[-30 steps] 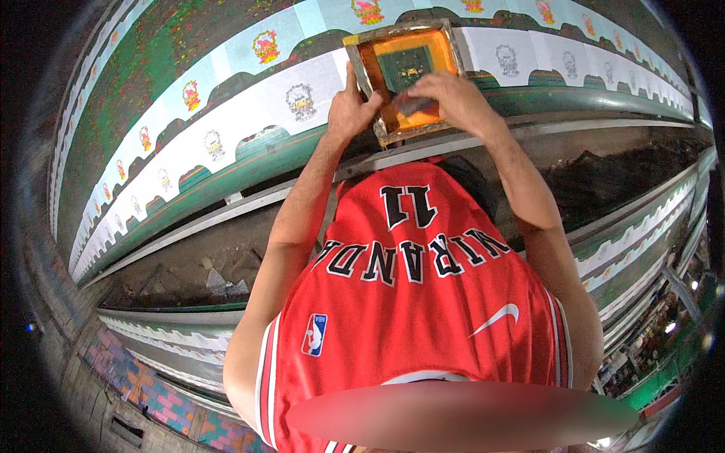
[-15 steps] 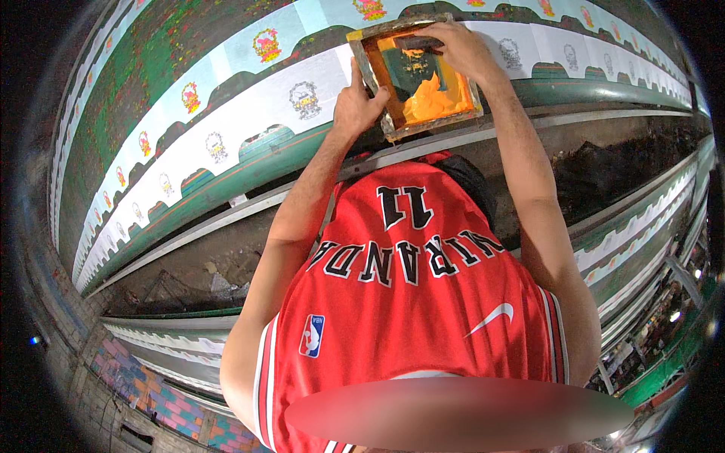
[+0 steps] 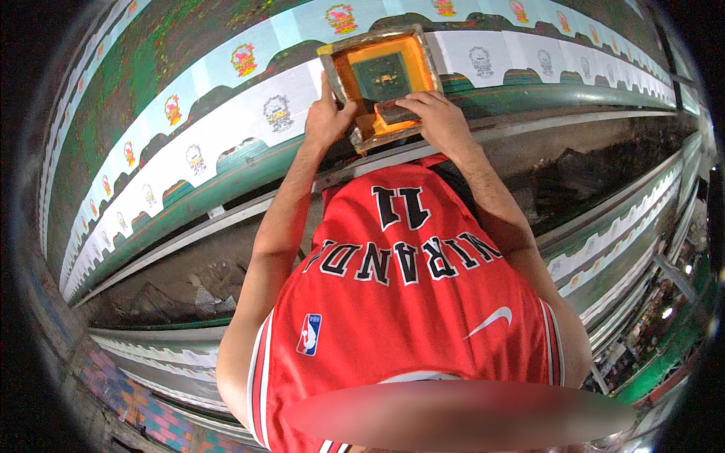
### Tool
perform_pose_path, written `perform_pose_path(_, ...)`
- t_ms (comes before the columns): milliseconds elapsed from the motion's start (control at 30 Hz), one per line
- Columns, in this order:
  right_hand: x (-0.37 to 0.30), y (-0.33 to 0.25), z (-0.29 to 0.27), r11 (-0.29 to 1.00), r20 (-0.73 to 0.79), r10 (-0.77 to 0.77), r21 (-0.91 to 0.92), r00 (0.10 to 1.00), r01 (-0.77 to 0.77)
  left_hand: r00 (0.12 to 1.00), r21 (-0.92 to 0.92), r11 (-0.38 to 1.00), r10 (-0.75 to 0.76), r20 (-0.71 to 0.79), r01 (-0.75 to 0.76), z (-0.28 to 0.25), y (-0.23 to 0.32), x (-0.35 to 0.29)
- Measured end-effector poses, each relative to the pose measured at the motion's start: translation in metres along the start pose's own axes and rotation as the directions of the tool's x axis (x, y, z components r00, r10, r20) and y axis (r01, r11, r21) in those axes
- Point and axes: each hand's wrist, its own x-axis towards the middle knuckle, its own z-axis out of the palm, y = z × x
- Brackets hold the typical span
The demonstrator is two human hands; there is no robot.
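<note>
Our right fingers (image 3: 420,106) grip the squeegee (image 3: 393,115) — likely stiff, slick, best held along its top — our left fingers (image 3: 327,92) clasp the frame (image 3: 371,38)

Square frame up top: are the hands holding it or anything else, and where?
The left hand holds the frame by its left side; the right hand grips a dark bar toward its right end.
</note>
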Motion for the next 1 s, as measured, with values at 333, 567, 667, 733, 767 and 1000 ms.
perform_pose_path(333,-0.036,0.088,-0.032,0.999,-0.099,-0.052,0.004,0.994,0.053,0.991,0.094,0.991,0.1,-0.091,-0.091,0.047,0.077,0.011)
perform_pose_path(567,-0.077,0.202,-0.086,1.0,-0.128,-0.024,-0.008,0.991,0.024,0.98,-0.018,0.987,0.156,-0.124,-0.159,0.141,0.166,0.057)
perform_pose_path(667,-0.077,0.218,-0.09,0.997,-0.108,-0.064,-0.048,0.992,0.059,0.994,-0.011,0.998,0.067,-0.083,-0.068,0.151,0.168,0.069)
perform_pose_path(733,-0.073,0.222,-0.091,0.992,-0.103,-0.101,-0.084,0.99,0.092,0.995,0.004,0.999,0.039,-0.091,-0.039,0.152,0.165,0.074)
perform_pose_path(767,-0.07,0.224,-0.092,0.991,-0.077,-0.09,-0.105,0.993,0.082,0.996,-0.02,0.999,0.041,-0.082,-0.043,0.152,0.164,0.075)
perform_pose_path(1000,-0.056,0.223,-0.106,0.984,-0.03,-0.138,-0.12,0.99,0.134,0.993,-0.171,0.979,0.104,-0.063,-0.113,0.141,0.168,0.075)
